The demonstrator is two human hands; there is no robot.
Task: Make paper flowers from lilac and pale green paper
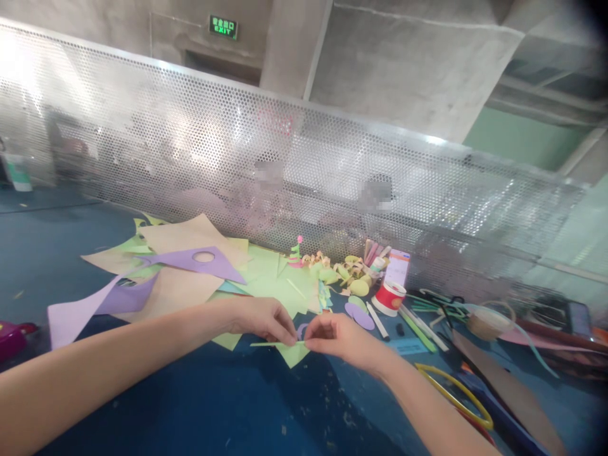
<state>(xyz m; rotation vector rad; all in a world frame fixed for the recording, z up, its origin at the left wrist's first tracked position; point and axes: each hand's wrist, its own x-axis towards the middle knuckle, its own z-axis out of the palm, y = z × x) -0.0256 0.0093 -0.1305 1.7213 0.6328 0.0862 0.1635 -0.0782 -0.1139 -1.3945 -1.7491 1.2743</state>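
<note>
A thin light-green paper strip (264, 344) runs level between my hands, just above the blue tabletop. My left hand (263, 318) is closed, pinching the strip near its right part. Thumb and fingertips of my right hand (346, 341) close on the strip's right end. A small purple curved paper piece (301, 330) shows between the fingertips; whether it is joined to the strip I cannot tell. Behind my hands lie light-green paper sheets (266, 269). Purple paper ovals (360, 316) lie beyond my right hand.
Purple paper with a round hole (223, 265) and beige sheets (178, 237) spread on the left. Curled paper pieces (354, 272), a red-and-white tape roll (388, 299) and a phone (398, 266) stand farther back. A yellow-handled tool (456, 396) lies right. A perforated metal screen (213, 145) borders the table (199, 405).
</note>
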